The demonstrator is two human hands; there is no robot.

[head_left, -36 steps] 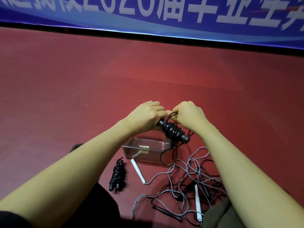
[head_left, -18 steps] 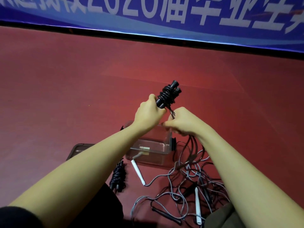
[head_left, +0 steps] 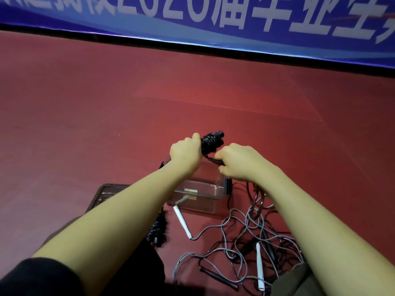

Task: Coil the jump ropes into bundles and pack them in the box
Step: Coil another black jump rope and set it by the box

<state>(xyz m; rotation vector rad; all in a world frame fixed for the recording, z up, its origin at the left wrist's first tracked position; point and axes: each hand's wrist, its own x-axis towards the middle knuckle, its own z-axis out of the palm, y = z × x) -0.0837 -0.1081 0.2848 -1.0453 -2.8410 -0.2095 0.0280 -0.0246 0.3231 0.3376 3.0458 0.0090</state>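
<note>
My left hand (head_left: pixel 185 154) grips a black jump rope bundle (head_left: pixel 211 141) by its handles, the coiled end pointing up and away above the clear plastic box (head_left: pixel 205 201). My right hand (head_left: pixel 239 164) pinches the loose black cord end just below the coil. A second coiled black bundle (head_left: pixel 158 228) lies on the floor beside my left forearm. A tangle of grey and black ropes (head_left: pixel 245 236) with white handles (head_left: pixel 182 221) spreads on the floor right of the box.
The box's dark lid (head_left: pixel 102 194) lies on the red floor at the left, partly under my left arm. A blue banner (head_left: pixel 213 20) runs along the back. Red floor (head_left: pixel 85 116) stretches beyond the box.
The bundle swung from pointing down-right to pointing up, then came lower again. My right hand has shifted to the cord end below the coil.
</note>
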